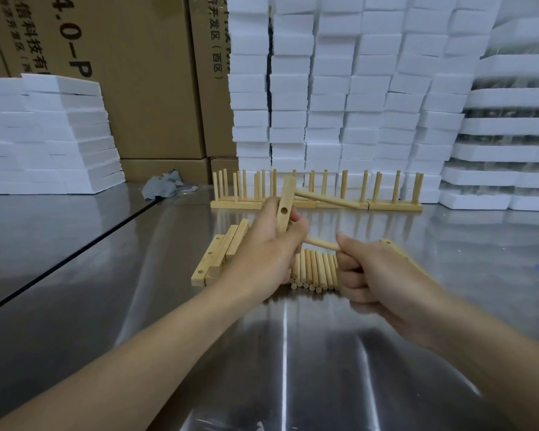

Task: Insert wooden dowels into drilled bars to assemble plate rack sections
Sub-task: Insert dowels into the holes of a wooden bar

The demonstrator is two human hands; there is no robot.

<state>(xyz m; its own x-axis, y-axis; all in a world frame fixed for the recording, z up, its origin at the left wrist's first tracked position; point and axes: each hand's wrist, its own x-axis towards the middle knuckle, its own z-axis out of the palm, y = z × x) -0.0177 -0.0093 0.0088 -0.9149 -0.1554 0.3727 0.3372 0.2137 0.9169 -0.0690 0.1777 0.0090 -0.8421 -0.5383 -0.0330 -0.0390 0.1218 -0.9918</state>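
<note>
A: What's on the table?
B: Finished rack sections along the back, loose dowels below the hands.
A: The hands?
B: Left hand grips a drilled bar upright; right hand pinches a dowel, its far end at the bar's lower part.

Foam stacks, cartons (steel table)

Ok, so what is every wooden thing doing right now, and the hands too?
Bar: upright in the left hand, middle hole empty.
Inserted dowel: sticking out of the bar's top.
Second dowel: gripped by the right hand, tip hidden behind left fingers.
Loose dowels: lying piled.
Spare bars: stacked flat.
Finished sections: standing in a row.
</note>
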